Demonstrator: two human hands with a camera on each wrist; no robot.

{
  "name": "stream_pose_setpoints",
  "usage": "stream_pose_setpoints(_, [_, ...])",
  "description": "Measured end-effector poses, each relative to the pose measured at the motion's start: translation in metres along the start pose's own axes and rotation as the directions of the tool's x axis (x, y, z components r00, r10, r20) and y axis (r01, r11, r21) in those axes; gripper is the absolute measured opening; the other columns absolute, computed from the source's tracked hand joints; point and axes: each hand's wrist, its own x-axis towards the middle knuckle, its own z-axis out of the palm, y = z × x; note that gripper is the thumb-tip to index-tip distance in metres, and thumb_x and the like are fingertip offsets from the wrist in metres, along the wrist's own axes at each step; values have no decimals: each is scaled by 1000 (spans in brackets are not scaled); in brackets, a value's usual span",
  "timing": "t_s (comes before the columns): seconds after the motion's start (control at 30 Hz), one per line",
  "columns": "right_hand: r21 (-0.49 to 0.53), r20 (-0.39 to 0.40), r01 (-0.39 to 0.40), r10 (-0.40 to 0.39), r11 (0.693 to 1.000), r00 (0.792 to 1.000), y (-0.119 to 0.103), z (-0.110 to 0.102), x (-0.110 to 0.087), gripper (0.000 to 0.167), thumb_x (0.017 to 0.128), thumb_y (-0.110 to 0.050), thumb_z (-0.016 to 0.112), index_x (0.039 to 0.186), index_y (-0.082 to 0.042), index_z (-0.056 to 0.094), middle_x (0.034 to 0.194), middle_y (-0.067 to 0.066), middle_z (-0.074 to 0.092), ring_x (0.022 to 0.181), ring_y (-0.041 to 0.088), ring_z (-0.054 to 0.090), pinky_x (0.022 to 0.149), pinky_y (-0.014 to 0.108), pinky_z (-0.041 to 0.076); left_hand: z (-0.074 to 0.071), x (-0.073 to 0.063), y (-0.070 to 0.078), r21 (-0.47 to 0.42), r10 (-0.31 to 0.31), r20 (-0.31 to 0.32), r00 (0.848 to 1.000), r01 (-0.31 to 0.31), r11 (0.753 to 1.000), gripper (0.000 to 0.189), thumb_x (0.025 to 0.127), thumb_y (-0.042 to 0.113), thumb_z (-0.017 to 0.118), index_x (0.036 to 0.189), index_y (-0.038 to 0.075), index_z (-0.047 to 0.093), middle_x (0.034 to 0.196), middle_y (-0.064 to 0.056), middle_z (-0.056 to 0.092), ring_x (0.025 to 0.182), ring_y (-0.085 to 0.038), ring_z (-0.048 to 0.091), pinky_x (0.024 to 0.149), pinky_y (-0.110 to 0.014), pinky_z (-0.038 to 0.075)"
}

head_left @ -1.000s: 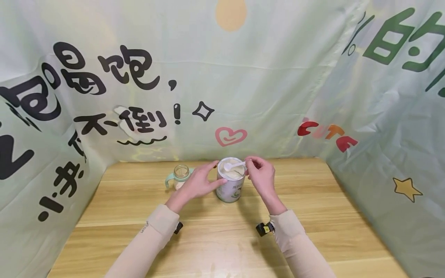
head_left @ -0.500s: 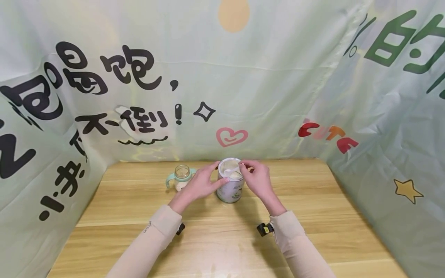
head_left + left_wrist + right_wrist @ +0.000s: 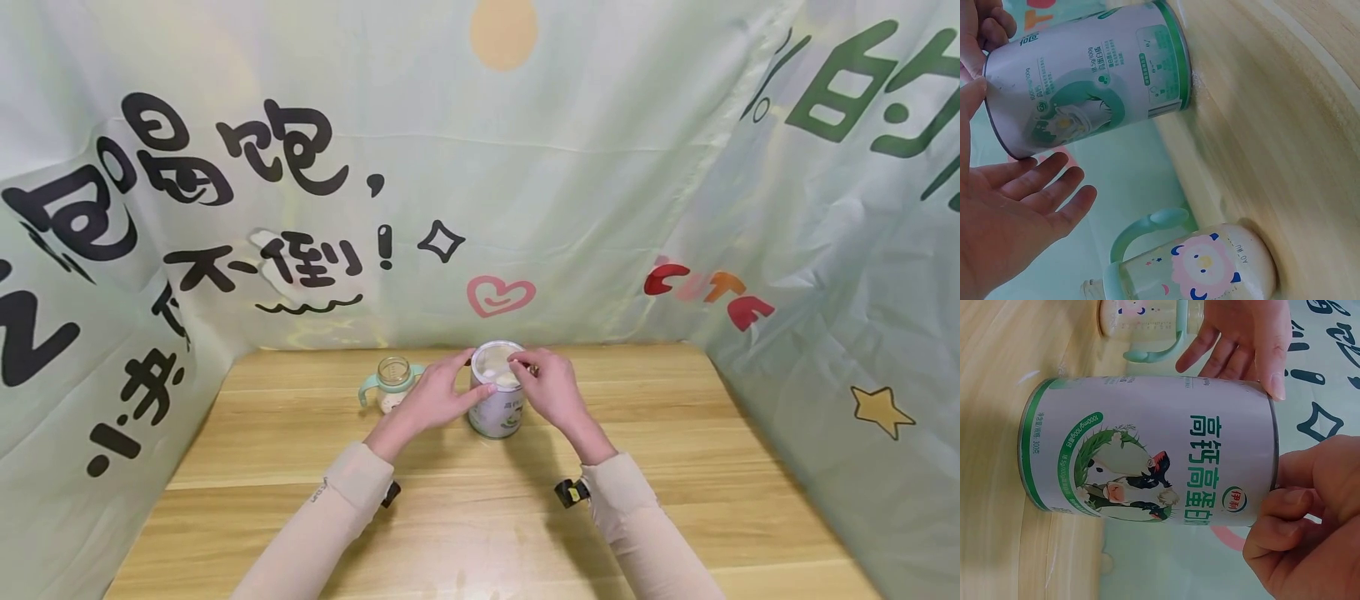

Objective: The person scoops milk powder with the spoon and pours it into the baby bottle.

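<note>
White scoop (image 3: 491, 374) at the mouth of an upright Yili milk powder can (image 3: 1147, 450) on the far part of the bench (image 3: 450, 517).
The left hand (image 3: 438, 393) has its fingers spread and nearly straight, thumb touching the can's rim, not clasping it; the right hand (image 3: 551, 383) has curled fingers that seem to pinch the scoop's mostly hidden handle over the right side of the mouth. To scoop cleanly, the can is best kept steady and the scoop drawn level through the powder (image 3: 493, 359), excess left inside. Count: one can, one scoop, one green-handled baby bottle (image 3: 1204, 265) left of the can, two hands.
</note>
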Motion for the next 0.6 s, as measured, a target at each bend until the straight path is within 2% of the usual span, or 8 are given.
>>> stream_pose_setpoints(0.6, [-105, 72, 34, -26, 994, 997, -3, 0, 0, 14, 98, -8, 71, 103, -1, 82, 99, 14, 79, 82, 25, 70, 75, 43, 55, 2, 0, -2, 0, 16, -9, 1000, -16, 1000, 84, 100, 55, 66, 160, 1, 41, 159, -22, 51, 146, -41, 50, 121, -56, 44])
